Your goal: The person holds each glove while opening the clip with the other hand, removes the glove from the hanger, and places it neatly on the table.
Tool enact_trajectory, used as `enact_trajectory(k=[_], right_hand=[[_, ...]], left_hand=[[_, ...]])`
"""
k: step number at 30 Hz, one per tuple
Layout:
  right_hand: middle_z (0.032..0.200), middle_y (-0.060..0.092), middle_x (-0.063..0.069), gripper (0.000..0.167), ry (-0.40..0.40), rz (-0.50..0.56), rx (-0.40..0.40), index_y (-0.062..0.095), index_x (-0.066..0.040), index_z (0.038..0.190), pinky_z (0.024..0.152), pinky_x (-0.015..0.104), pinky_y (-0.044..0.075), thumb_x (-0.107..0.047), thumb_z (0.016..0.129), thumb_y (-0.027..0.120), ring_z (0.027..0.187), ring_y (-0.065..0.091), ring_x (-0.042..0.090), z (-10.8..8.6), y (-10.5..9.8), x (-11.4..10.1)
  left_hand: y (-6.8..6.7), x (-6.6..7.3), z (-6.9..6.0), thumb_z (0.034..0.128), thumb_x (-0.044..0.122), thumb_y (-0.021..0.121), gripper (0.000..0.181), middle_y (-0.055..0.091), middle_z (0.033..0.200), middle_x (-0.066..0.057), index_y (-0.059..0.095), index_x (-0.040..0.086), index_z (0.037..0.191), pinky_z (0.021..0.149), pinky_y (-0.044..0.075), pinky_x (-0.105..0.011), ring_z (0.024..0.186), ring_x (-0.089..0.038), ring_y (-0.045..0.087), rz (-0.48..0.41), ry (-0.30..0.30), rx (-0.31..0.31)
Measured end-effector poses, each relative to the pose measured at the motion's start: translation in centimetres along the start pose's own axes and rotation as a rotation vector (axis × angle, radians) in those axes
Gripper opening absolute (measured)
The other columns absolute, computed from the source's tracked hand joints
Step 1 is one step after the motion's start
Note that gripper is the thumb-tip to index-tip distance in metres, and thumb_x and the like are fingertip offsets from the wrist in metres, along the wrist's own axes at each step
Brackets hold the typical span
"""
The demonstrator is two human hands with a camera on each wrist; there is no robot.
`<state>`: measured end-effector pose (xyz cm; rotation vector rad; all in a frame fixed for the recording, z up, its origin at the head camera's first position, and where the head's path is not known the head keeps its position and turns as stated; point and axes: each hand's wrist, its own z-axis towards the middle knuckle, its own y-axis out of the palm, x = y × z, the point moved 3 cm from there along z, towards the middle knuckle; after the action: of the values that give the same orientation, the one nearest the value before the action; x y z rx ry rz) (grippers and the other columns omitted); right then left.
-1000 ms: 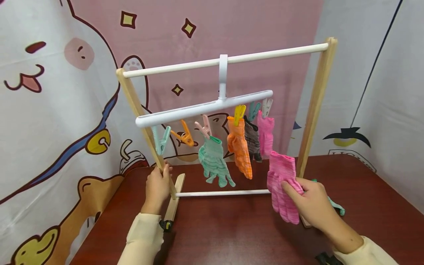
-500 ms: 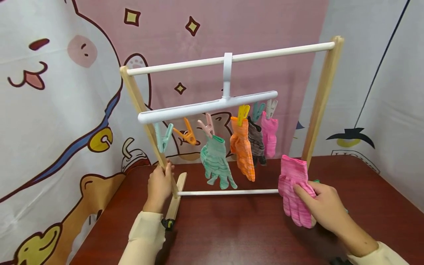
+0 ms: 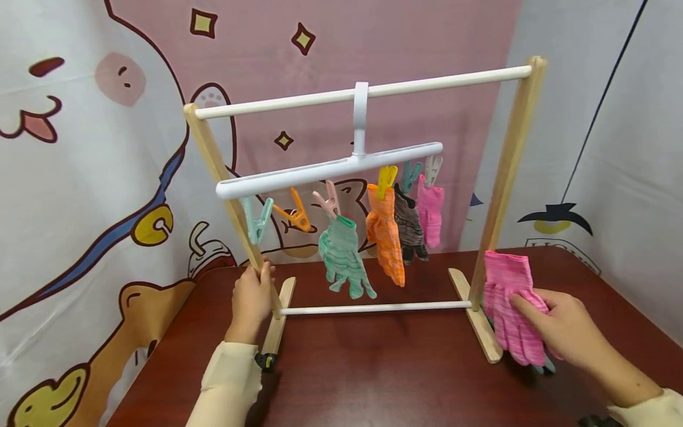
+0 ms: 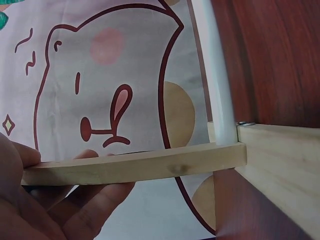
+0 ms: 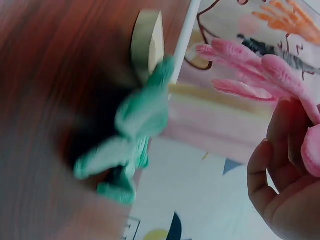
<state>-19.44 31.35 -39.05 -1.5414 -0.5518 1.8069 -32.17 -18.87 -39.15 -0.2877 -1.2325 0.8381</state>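
Note:
My left hand [image 3: 252, 303] grips the left wooden post [image 3: 213, 157] of a small drying rack; in the left wrist view its fingers wrap the post. With thumb and fingers, my right hand [image 3: 568, 332] pinches a pink knit glove [image 3: 507, 279], cuff up, beside the rack's right foot [image 3: 482, 332]. From the white hanger [image 3: 299, 177], clothespins hold a green glove [image 3: 344, 252], an orange glove [image 3: 381, 231], a dark grey glove [image 3: 409, 228] and another pink glove [image 3: 429, 210]. A mint clothespin [image 3: 258, 224] and an orange clothespin [image 3: 296, 217] hang without gloves.
Another green glove [image 5: 140, 120] lies on the table near the right foot, blurred in the right wrist view and mostly hidden in the head view. A white lower bar [image 3: 368, 308] joins the rack's feet on the brown table [image 3: 363, 367]. A printed curtain [image 3: 427, 35] stands behind.
My right hand has carried the pink glove rightward, from in front of the right post to its outer side. My left hand stays on the left post.

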Motion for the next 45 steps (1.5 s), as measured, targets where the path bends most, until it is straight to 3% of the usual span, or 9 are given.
enact_trajectory(k=[16, 23, 31, 34, 39, 45], right_hand=[[0.067, 0.068, 0.004, 0.055, 0.122, -0.130, -0.116, 0.066, 0.008, 0.100, 0.049, 0.028, 0.048, -0.043, 0.105, 0.046, 0.052, 0.059, 0.015, 1.3, -3.9, 5.3], [0.061, 0.065, 0.003, 0.047, 0.075, -0.140, -0.142, 0.067, 0.004, 0.089, 0.049, 0.028, 0.046, -0.037, 0.105, 0.049, 0.049, 0.058, 0.013, 2.6, -4.7, 7.7], [0.069, 0.056, 0.001, 0.053, 0.154, -0.178, -0.244, 0.067, 0.000, 0.091, 0.057, 0.026, 0.041, -0.043, 0.106, 0.040, 0.061, 0.049, 0.009, 4.1, -5.6, 9.9], [0.070, 0.052, 0.000, 0.049, 0.120, -0.216, -0.227, 0.065, 0.001, 0.092, 0.057, 0.026, 0.038, -0.040, 0.106, 0.042, 0.062, 0.045, 0.008, 4.3, -5.7, 10.2], [0.069, 0.052, 0.002, 0.040, 0.042, -0.237, -0.126, 0.062, 0.006, 0.096, 0.053, 0.026, 0.039, -0.030, 0.105, 0.048, 0.057, 0.046, 0.007, 4.5, -5.7, 9.9], [0.073, 0.059, 0.005, 0.045, 0.113, -0.087, -0.109, 0.041, 0.021, 0.125, 0.051, 0.031, 0.048, -0.020, 0.108, 0.031, 0.056, 0.054, 0.010, 4.6, -6.5, 9.7]], left_hand=[[0.1, 0.4, 0.2, 0.1077, 0.036, 0.041, 0.041, 0.075, 0.111, -0.013, 0.064, 0.004, 0.121, 0.077, 0.055, -0.051, 0.091, -0.029, 0.074, 0.008, -0.007, 0.010], [-0.2, 0.5, 0.5, 0.1077, 0.035, 0.042, 0.040, 0.075, 0.110, -0.012, 0.064, 0.005, 0.123, 0.077, 0.056, -0.050, 0.091, -0.029, 0.074, 0.008, 0.002, 0.021], [-0.3, 0.6, 0.4, 0.1076, 0.036, 0.042, 0.040, 0.076, 0.106, -0.012, 0.066, 0.006, 0.120, 0.076, 0.055, -0.051, 0.089, -0.029, 0.074, 0.015, -0.006, 0.032], [-0.3, 0.6, 0.3, 0.1077, 0.036, 0.042, 0.041, 0.076, 0.107, -0.013, 0.065, 0.006, 0.121, 0.076, 0.055, -0.051, 0.090, -0.029, 0.074, 0.013, 0.002, 0.032], [-0.4, 0.5, 0.3, 0.1074, 0.038, 0.042, 0.041, 0.076, 0.104, -0.014, 0.067, 0.007, 0.116, 0.075, 0.055, -0.051, 0.089, -0.030, 0.074, 0.013, -0.012, 0.038], [-0.4, 0.4, 0.4, 0.1072, 0.037, 0.042, 0.041, 0.076, 0.104, -0.015, 0.067, 0.006, 0.117, 0.075, 0.055, -0.051, 0.089, -0.030, 0.074, 0.005, -0.009, 0.039]])
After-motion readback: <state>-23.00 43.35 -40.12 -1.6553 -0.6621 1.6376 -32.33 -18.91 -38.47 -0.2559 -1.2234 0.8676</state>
